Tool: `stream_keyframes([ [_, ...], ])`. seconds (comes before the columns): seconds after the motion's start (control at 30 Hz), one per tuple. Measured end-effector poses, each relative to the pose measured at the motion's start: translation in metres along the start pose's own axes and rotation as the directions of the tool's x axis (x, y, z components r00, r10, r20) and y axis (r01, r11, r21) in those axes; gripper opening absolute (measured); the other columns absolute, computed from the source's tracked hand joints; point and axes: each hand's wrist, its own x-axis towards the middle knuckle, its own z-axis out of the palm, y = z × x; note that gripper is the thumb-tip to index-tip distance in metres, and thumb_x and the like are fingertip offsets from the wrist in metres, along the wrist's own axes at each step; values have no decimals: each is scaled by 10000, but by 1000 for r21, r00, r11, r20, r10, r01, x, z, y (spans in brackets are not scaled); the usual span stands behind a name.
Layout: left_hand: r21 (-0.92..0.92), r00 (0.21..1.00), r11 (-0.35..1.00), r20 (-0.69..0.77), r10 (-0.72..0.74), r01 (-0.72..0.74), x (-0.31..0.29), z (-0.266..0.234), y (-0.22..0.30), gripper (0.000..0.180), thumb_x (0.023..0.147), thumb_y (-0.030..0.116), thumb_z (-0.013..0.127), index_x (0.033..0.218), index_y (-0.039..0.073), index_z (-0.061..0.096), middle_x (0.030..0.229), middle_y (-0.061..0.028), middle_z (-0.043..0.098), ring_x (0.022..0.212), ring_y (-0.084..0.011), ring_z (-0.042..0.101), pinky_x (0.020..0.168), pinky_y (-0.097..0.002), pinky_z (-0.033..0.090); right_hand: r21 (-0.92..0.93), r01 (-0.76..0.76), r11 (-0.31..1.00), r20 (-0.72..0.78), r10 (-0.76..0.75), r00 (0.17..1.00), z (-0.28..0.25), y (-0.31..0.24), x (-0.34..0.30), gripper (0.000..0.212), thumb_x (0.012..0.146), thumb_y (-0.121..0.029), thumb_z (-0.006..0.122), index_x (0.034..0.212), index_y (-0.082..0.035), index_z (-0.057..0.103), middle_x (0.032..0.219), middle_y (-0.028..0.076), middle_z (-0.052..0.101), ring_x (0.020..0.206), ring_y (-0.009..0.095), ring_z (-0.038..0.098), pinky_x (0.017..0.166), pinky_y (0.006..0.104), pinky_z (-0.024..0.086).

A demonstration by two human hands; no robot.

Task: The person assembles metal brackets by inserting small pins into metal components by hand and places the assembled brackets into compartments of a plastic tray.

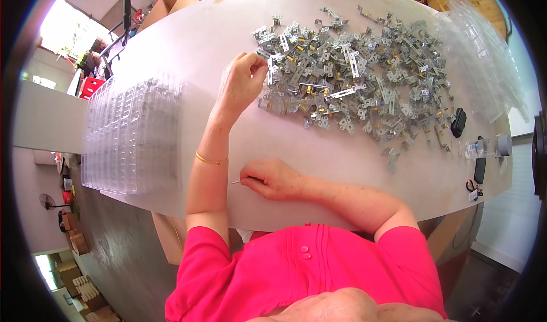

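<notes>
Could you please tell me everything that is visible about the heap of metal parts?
The heap of metal parts sprawls, jumbled and overlapping, across the pale table. Its pieces look silver-grey and thin: flat or bent strips, many with holes or slots, some with brass-coloured bits. The left hand is at its left edge; contact there is unclear.

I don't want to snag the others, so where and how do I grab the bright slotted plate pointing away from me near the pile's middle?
Probably pinch the slotted plate by its two long edges, coming from above: it looks long and narrow, atop a crowded metal pile.
</notes>
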Motion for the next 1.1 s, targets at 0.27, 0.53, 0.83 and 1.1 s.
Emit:
stream_keyframes([
  [0.27,45,993,992,-21,-114,115,59,28,-29,226,851,189,692,802,-31,704,682,-100,647,626,-144,589,626,-323,491,12,14,1000,-1,-14,1000,4,5,-1,93,926,-112,631,977,-37,649,898,145,665,837,348,655,739,422,523],
  [0.53,289,970,933,57,-238,212,98,53,-32,469,777,432,709,642,-14,659,527,-109,564,531,-184,561,563,-370,476,44,4,999,-6,-3,1000,4,4,0,108,919,-139,617,964,-46,648,889,158,664,847,371,653,745,450,521],
  [0.83,433,905,866,213,-369,251,116,54,-21,459,748,396,672,773,-61,711,797,-268,687,825,-397,698,787,-458,541,31,-6,1000,7,6,1000,3,5,0,122,926,-143,609,979,-39,645,897,166,664,844,379,650,738,453,517],
  [1.1,416,921,853,82,-380,315,133,32,-50,405,812,384,663,842,-12,744,840,-234,717,866,-386,708,809,-457,544,45,4,999,-5,-3,1000,4,6,0,128,925,-166,607,969,-50,638,877,174,656,840,394,642,734,473,510],
])
